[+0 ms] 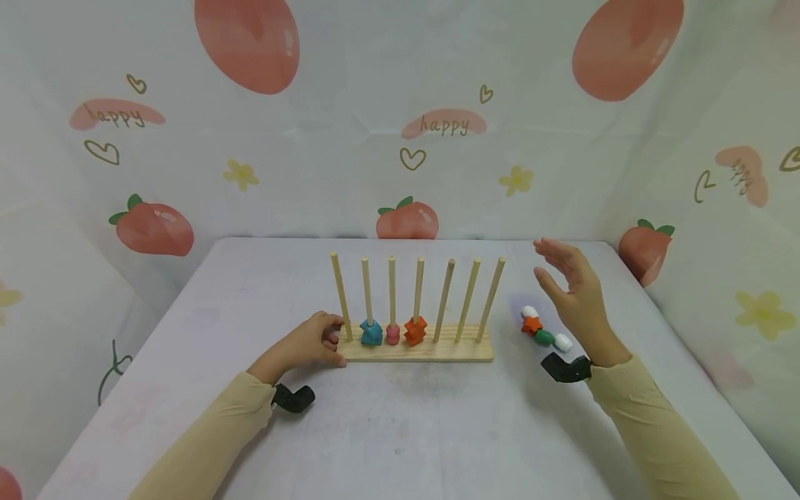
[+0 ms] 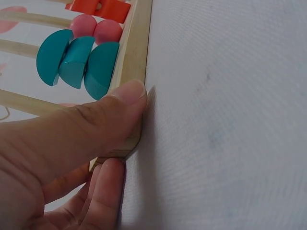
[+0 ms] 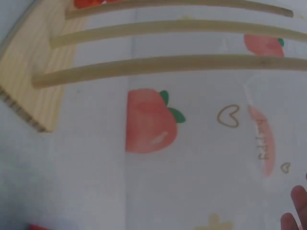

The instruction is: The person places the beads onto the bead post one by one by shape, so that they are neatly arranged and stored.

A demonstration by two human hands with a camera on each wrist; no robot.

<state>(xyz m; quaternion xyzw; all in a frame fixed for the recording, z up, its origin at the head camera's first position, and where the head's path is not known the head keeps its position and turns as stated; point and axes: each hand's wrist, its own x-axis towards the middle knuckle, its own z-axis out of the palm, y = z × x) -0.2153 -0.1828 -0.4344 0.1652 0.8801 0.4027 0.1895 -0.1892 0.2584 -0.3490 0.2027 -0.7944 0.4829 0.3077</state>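
A wooden peg rack (image 1: 420, 352) with several upright pegs stands mid-table. Its left end is held by my left hand (image 1: 312, 340); in the left wrist view the thumb (image 2: 127, 98) lies on the front edge and the fingers (image 2: 108, 187) touch the end. Blue beads (image 1: 371, 332), pink beads (image 1: 392, 335) and orange beads (image 1: 415, 331) sit low on three neighbouring pegs. My right hand (image 1: 578, 295) is raised to the right of the rack, fingers apart, holding nothing. Below it lie white beads (image 1: 563, 342), an orange star bead (image 1: 532, 326) and a green bead (image 1: 544, 337).
The pegs on the rack's right side (image 3: 144, 67) and its leftmost peg (image 1: 341, 298) carry no beads. Behind the white tabletop (image 1: 400, 430) hangs a patterned cloth (image 1: 325, 160). Black wrist mounts (image 1: 294, 398) sit at both sleeves.
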